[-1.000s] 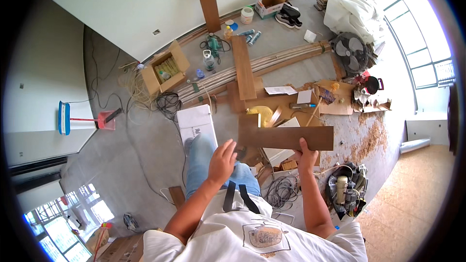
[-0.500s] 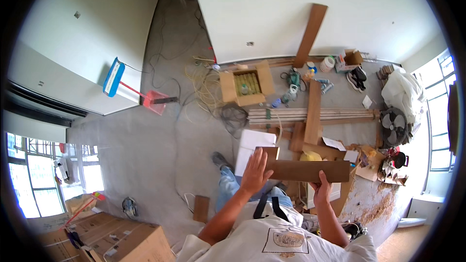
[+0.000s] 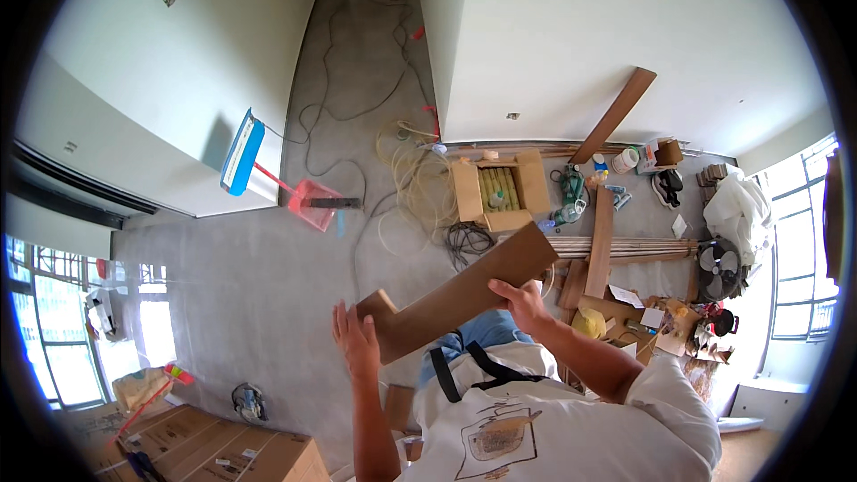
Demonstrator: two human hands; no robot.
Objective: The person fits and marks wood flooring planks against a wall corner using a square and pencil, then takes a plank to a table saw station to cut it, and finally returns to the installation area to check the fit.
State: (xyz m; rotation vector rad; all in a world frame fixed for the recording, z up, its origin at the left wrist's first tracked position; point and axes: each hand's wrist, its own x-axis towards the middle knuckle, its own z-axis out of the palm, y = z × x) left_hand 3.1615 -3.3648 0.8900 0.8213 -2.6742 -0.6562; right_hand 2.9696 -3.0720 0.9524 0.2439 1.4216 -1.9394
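Note:
A brown wooden board (image 3: 464, 286) with a step cut out at its left end slants up to the right in front of me. My right hand (image 3: 522, 303) grips its lower edge toward the right, thumb lying on the face. My left hand (image 3: 357, 339) touches the board's left end with its fingers stretched out and slightly apart. Part of that end and my left palm's contact with it are hard to make out. Below the board are my jeans (image 3: 486, 330) and white shirt.
A blue broom head (image 3: 243, 152), red dustpan (image 3: 312, 201), open carton (image 3: 500, 187), planks (image 3: 600, 241), hoses, cables (image 3: 469, 245), a black fan (image 3: 719, 272) and tools lie around the floor. Cardboard boxes (image 3: 232, 446) are at lower left. White walls enclose a passage ahead.
The board has swung from level to slanting, its right end raised. Both hands have shifted left with it. My view has turned left, bringing more of the passage into sight.

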